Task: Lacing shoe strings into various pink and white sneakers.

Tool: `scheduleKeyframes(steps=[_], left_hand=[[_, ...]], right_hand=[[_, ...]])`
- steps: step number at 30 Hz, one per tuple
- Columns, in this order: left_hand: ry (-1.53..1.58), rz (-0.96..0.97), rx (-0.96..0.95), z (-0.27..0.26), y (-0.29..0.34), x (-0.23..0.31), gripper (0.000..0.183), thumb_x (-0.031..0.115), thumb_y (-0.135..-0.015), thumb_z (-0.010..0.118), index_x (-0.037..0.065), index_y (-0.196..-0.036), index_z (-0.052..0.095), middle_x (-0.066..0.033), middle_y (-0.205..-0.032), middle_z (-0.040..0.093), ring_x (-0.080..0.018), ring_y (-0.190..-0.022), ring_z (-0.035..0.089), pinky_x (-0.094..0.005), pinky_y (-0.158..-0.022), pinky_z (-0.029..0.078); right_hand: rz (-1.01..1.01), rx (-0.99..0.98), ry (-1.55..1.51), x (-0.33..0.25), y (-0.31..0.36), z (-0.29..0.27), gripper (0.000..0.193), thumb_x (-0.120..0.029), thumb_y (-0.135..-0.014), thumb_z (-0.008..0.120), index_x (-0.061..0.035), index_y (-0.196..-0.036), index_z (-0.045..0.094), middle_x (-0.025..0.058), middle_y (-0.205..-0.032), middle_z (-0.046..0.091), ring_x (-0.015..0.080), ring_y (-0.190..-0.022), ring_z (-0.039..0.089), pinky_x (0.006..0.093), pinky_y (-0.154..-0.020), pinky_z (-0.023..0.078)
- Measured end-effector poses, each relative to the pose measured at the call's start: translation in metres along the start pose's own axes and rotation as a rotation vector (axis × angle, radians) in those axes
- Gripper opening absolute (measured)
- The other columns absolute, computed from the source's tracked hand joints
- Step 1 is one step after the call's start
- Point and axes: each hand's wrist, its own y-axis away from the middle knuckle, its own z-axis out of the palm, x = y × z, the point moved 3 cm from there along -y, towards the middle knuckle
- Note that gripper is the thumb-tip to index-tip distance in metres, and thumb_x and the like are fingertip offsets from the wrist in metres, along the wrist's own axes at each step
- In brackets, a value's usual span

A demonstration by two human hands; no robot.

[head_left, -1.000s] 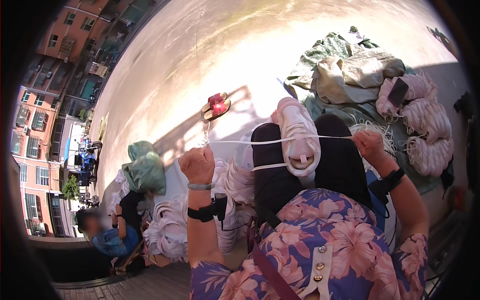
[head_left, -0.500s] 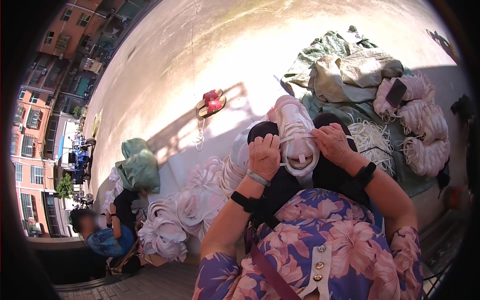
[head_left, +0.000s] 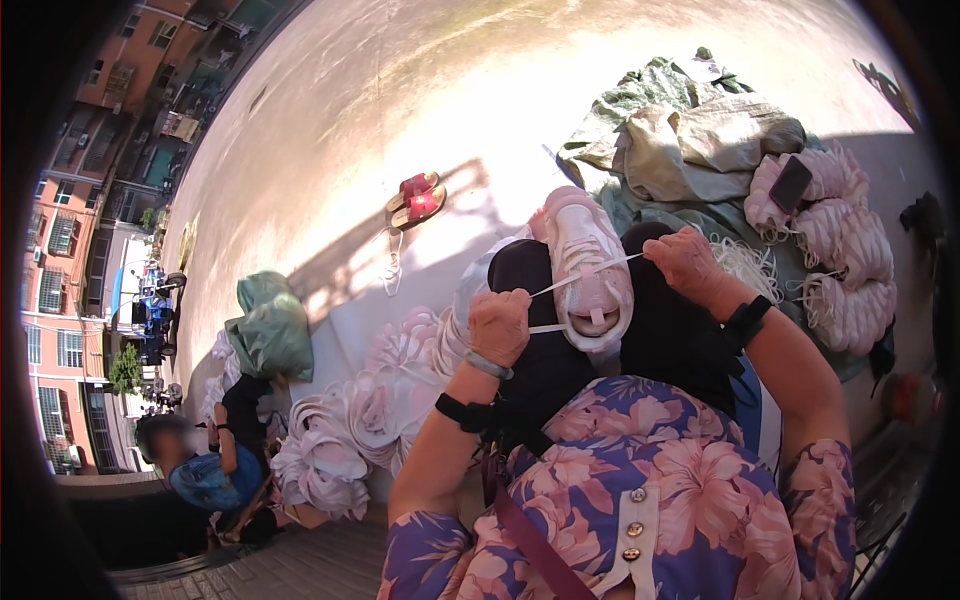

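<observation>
Pulling a white lace (head_left: 622, 262) taut on a slant across the shoe (head_left: 595, 300), with fists well apart and fingers curled tight on it: left hand (head_left: 499, 325) above the left thigh, right hand (head_left: 685, 262) above the right knee. A second ago, spread far wider, with the lace nearly level from side to side; half a second ago, drawn in close on both sides of the shoe; now parted again, though by less than at first, and with more reach from the right hand than from the left. Also visible beside the left hand, as in both earlier frames: a second length of lace, out from the shoe's near left side.

No clear change in the shoe's place: on the lap between the thighs, toe pointing away from the body.

At the right, partly covered now by the right hand and wrist: a heap of loose laces (head_left: 745, 262), more exposed half a second ago. Same spots as before for the phone (head_left: 790, 184) on the pinkish bundles (head_left: 848, 250), the red sandals (head_left: 417, 200) on the ground, the green sack (head_left: 268, 325) and the co-worker (head_left: 215, 475) at far left.
</observation>
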Motion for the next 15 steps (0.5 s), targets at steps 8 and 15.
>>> scheduleKeyframes(steps=[8, 15], left_hand=[[-0.199, -0.164, -0.084, -0.032, 0.053, -0.105, 0.009, 0.017, -0.081, 0.052, 0.012, -0.076, 0.058, -0.0087, -0.066, 0.057, -0.0284, -0.068, 0.056, -0.0403, -0.066, 0.039], [-0.109, -0.455, 0.056, -0.087, 0.095, -0.204, 0.015, 0.018, -0.082, 0.053, 0.006, -0.079, 0.06, -0.0129, -0.069, 0.061, -0.0303, -0.065, 0.058, -0.0392, -0.06, 0.044]], right_hand=[[0.191, -0.019, 0.171, 0.089, 0.097, -0.049, 0.008, -0.007, -0.077, 0.052, -0.0089, -0.084, 0.055, 0.0093, -0.073, 0.059, 0.0292, -0.068, 0.056, 0.0374, -0.063, 0.038], [0.322, 0.077, 0.394, 0.165, 0.151, -0.108, 0.013, -0.01, -0.084, 0.049, -0.0056, -0.092, 0.058, 0.0136, -0.078, 0.061, 0.0332, -0.072, 0.057, 0.0424, -0.064, 0.043]])
